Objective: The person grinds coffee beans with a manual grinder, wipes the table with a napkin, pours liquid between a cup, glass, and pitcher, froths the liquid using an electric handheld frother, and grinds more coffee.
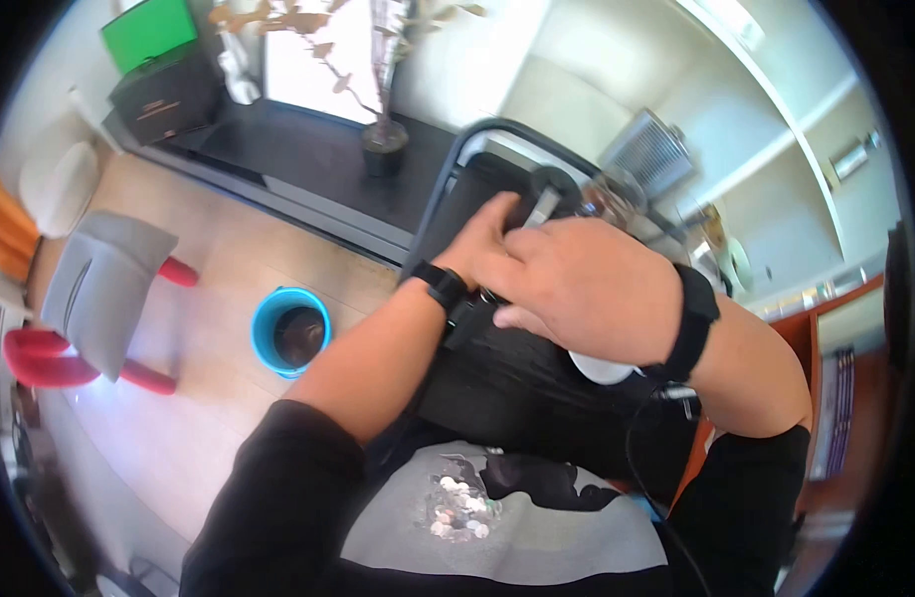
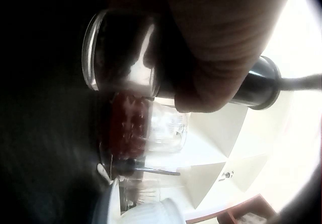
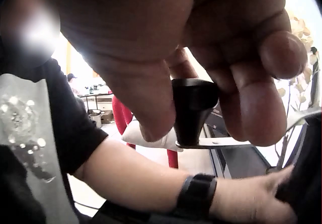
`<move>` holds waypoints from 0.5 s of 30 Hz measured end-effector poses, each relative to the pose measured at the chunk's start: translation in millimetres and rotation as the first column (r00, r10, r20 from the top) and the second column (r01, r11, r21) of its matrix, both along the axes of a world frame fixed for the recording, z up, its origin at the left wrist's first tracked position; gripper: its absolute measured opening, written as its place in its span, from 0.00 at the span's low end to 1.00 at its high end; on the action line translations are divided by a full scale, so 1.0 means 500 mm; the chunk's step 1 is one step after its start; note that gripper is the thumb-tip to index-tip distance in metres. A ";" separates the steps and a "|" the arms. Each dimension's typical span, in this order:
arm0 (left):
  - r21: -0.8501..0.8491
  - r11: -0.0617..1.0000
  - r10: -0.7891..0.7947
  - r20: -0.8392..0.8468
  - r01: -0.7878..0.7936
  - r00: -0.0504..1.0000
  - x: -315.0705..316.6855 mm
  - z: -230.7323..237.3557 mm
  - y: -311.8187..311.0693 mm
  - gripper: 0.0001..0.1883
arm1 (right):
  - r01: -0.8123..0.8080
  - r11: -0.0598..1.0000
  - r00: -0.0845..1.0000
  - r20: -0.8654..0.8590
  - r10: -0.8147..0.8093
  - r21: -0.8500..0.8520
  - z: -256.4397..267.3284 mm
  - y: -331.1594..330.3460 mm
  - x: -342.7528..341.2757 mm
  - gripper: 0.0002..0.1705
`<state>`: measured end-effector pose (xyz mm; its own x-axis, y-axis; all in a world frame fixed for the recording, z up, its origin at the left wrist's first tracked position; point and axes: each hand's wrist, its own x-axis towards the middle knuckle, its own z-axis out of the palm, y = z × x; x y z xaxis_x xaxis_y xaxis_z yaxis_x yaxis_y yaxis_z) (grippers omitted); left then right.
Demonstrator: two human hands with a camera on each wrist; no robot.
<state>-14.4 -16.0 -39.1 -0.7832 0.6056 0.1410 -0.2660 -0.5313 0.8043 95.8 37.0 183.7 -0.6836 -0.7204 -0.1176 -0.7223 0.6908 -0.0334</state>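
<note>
Right wrist: grip [image 3: 166,32] (half-curled) round knob [image 3: 193,108]

I count 1 left hand [image 1: 482,249] and 1 right hand [image 1: 597,289], with 2 black wrist straps [image 1: 698,323] and 2 dark sleeves [image 1: 278,483]. There's 1 black knob [image 3: 193,110] and at least 2 clear vessels [image 2: 126,58]. Over on the floor side, I see 1 blue bucket [image 1: 261,333] and 1 grey chair [image 1: 109,289] showing 3 red legs [image 1: 45,358]; beyond, 1 potted plant [image 1: 384,154], 1 green panel [image 1: 154,32], 1 black box [image 1: 167,95].
</note>
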 end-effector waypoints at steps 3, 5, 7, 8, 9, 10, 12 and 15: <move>-0.101 0.697 0.113 -0.962 -0.710 0.248 0.010 0.020 -0.009 0.27 | -0.105 0.993 0.994 -0.030 0.103 -0.063 -0.008 -0.053 -0.118 0.17; -0.216 0.962 0.027 -0.531 -0.166 0.847 0.015 0.055 -0.029 0.32 | -0.085 0.992 0.994 -0.079 0.078 -0.090 -0.017 -0.063 -0.202 0.18; -0.348 0.877 0.063 -0.601 -0.332 0.797 0.023 0.073 -0.041 0.37 | 0.062 0.995 0.996 -0.064 -0.067 -0.082 -0.007 -0.045 -0.263 0.19; -0.338 0.856 0.110 -0.621 -0.392 0.776 0.023 0.061 -0.033 0.38 | 0.115 0.990 0.990 -0.074 -0.121 -0.081 -0.012 -0.019 -0.295 0.18; -0.308 0.864 0.125 -0.637 -0.399 0.761 0.019 0.047 -0.025 0.38 | 0.174 0.982 0.980 -0.083 -0.180 -0.080 -0.016 0.015 -0.327 0.17; -0.329 0.875 0.097 -0.598 -0.354 0.796 0.022 0.058 -0.033 0.38 | 0.232 0.969 0.969 -0.066 -0.238 -0.087 -0.014 0.046 -0.346 0.17; -0.349 0.867 0.099 -0.579 -0.356 0.809 0.025 0.068 -0.037 0.38 | 0.364 0.926 0.930 -0.017 -0.367 -0.099 -0.013 0.115 -0.355 0.16; -0.348 0.866 0.104 -0.575 -0.358 0.812 0.026 0.066 -0.035 0.37 | 0.529 0.838 0.847 0.016 -0.532 -0.134 -0.017 0.214 -0.320 0.15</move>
